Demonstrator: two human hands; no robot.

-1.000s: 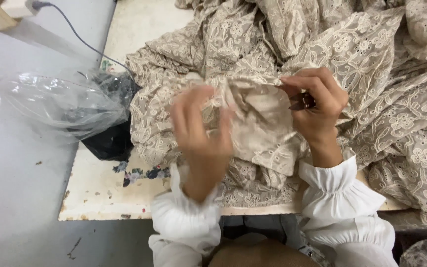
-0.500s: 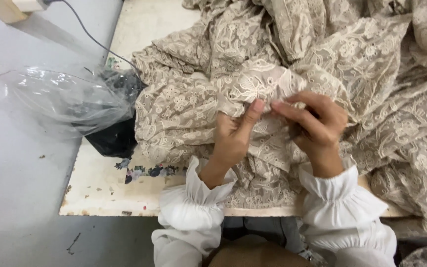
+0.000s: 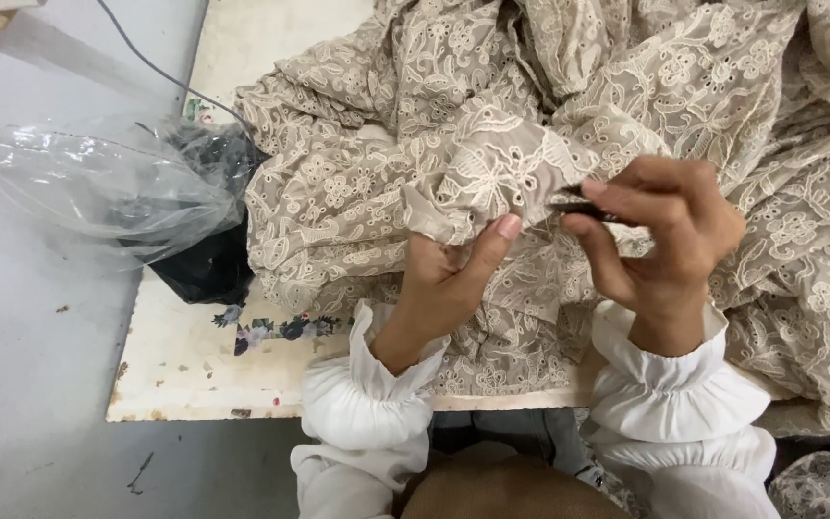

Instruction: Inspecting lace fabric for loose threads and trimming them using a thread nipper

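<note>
A large piece of beige embroidered lace fabric (image 3: 569,106) lies heaped over a worn white table (image 3: 194,370). My left hand (image 3: 449,279) pinches a raised fold of that fabric (image 3: 492,178) from below, thumb up against the cloth. My right hand (image 3: 660,240) holds a small dark metal tool (image 3: 578,207), likely thread snips, with its tip at the edge of the same fold. Both wrists wear white gathered cuffs.
A clear plastic bag (image 3: 88,187) with dark contents sits at the table's left edge, over a black item (image 3: 199,274). A thin cable (image 3: 160,72) runs across the grey floor (image 3: 21,384). The table's front edge is near my lap.
My left hand turned from palm spread over the cloth to pinching a fold from below. My right hand brought the small tool to that fold's edge.
</note>
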